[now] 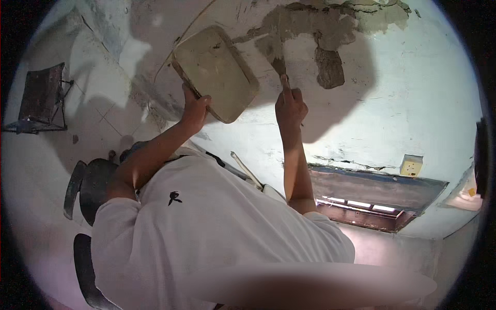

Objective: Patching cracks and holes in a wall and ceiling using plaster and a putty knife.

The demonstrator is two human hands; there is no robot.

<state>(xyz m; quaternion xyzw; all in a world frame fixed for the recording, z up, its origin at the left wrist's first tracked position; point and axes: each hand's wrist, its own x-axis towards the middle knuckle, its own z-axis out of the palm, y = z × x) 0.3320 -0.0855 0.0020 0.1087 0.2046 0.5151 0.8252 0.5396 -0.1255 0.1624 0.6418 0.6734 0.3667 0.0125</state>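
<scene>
My left hand (195, 109) grips the near edge of a shallow rectangular tray (219, 72) with rounded corners and a dull, stained inside. The tray is tilted in front of the wall (361, 119). My right hand (291, 107) is closed round the handle of a putty knife (272, 53), with a finger or thumb stretched along it toward the blade. Its wide blade points up and to the left, just right of the tray. Behind the blade spreads a patch of grey plaster (305, 23); whether blade and wall touch, I cannot tell. Lower right of it is a rough brown patch (329, 70).
A wall socket (412, 166) sits above a framed opening with slats (361, 199) at the right. On the left stand a dark folding chair or stand (41, 98) and a dark round seat (96, 188). A pale stick (247, 170) leans near my body.
</scene>
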